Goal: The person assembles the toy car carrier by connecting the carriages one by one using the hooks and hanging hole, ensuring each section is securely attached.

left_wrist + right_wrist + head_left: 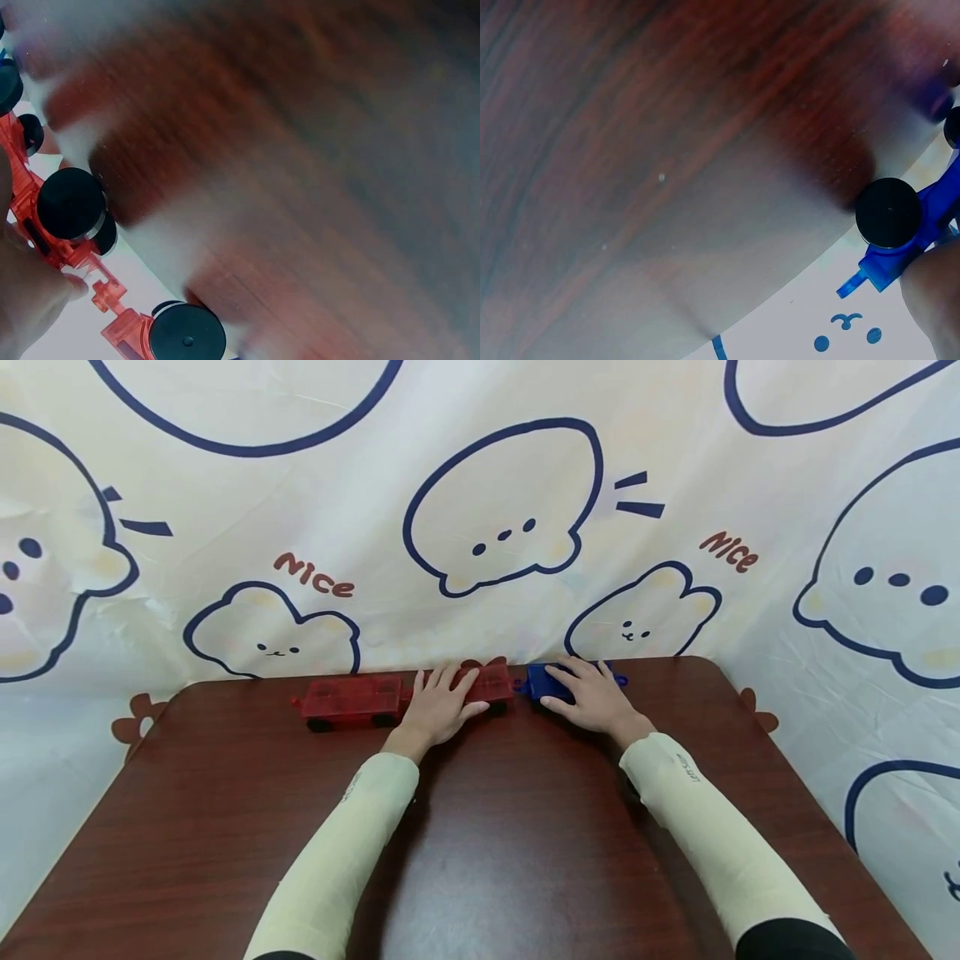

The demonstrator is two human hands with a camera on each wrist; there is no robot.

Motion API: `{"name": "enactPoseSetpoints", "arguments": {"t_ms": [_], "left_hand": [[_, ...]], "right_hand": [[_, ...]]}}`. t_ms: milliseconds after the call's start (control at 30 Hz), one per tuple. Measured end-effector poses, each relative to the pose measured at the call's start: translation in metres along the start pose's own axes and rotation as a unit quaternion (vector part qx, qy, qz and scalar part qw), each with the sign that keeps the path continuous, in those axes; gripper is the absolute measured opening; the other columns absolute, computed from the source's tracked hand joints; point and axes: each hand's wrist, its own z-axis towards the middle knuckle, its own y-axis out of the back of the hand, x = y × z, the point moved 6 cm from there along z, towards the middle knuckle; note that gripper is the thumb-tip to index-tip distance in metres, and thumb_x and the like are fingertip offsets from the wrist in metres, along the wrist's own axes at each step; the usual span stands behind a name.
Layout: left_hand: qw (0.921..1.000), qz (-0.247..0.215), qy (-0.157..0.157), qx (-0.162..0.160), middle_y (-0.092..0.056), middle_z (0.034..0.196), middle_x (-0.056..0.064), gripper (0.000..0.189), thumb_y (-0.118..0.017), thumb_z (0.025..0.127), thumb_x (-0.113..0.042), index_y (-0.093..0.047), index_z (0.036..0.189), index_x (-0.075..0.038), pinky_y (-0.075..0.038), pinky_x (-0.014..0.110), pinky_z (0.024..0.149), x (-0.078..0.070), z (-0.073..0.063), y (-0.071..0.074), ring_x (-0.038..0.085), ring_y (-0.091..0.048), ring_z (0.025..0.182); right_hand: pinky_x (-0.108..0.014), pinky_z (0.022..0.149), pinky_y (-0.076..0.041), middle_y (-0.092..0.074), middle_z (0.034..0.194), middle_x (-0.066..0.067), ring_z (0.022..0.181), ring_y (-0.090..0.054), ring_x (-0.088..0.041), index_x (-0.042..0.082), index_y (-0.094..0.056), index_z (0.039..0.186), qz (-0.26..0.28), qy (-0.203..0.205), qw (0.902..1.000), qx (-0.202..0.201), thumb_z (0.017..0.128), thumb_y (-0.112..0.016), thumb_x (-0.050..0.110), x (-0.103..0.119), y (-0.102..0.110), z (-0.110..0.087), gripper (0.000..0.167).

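A translucent red toy train car (495, 683) on black wheels stands near the table's far edge. My left hand (435, 714) holds it from above, fingers spread over the top and thumb along the near side. To its left is another red train car (352, 697); a small coupler (109, 292) shows between the two in the left wrist view. My right hand (596, 703) grips a blue train car (538, 678), covering much of it. The blue car is in line with the red ones, its left coupler right at the red car's end. Its free coupler (853, 283) points outward.
The dark brown wooden table (517, 835) has rounded far corners. Close behind its far edge hangs a pale curtain (480, 627) with blue cartoon outlines, which also runs along both sides.
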Motion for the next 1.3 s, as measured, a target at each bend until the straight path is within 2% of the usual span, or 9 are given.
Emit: {"name": "enactPoseSetpoints", "arguments": {"t_ms": [867,1300], "left_hand": [[0.9998,0.02,0.001,0.002,-0.023,0.165,0.016,0.071,-0.038,0.105,-0.059,-0.025,0.163,-0.02,-0.006,0.064,0.119,0.0002,0.0009,-0.0017,0.036,-0.015,0.153],[0.9989,0.031,0.012,0.033,-0.015,0.168,0.015,0.073,-0.034,0.104,-0.062,-0.021,0.164,-0.023,-0.006,0.062,0.12,0.0004,0.004,-0.0022,0.036,-0.009,0.154]], "right_hand": [[-0.066,0.118,-0.012,-0.032,0.163,-0.011,0.15,-0.026,-0.033,0.018,-0.041,0.157,-0.003,0.003,0.9999,-0.014,0.099,-0.049,0.062,0.0008,0.0006,-0.0005,0.073],[-0.066,0.118,-0.012,-0.031,0.163,-0.011,0.151,-0.025,-0.033,0.018,-0.041,0.157,-0.013,0.001,0.9997,-0.019,0.1,-0.048,0.062,0.0016,-0.0001,-0.0003,0.073]]}}
